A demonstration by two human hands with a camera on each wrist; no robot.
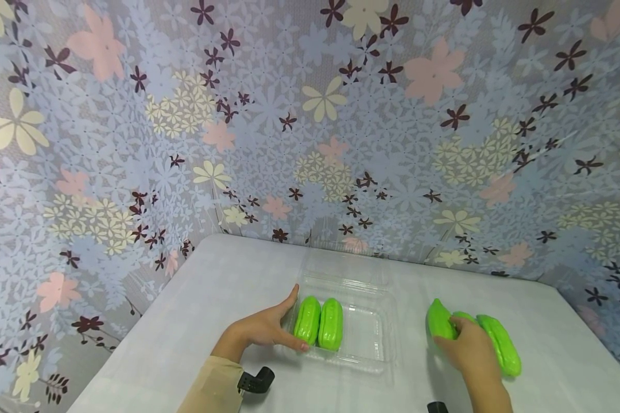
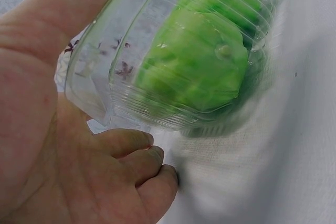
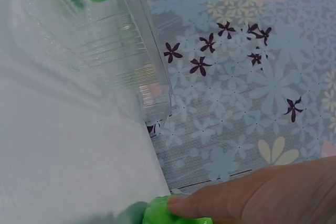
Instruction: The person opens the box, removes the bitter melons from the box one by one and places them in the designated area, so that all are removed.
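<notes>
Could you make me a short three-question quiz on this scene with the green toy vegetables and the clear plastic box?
1. True or false: two green ridged toy vegetables lie side by side inside the clear plastic clamshell box.
2. Which hand rests on the green vegetables lying on the white table outside the box? A) left hand B) right hand
3. Fill in: the box's hinged lid stands ____.

Key: 1 true; 2 B; 3 open.

No readable text or labels anywhere
</notes>
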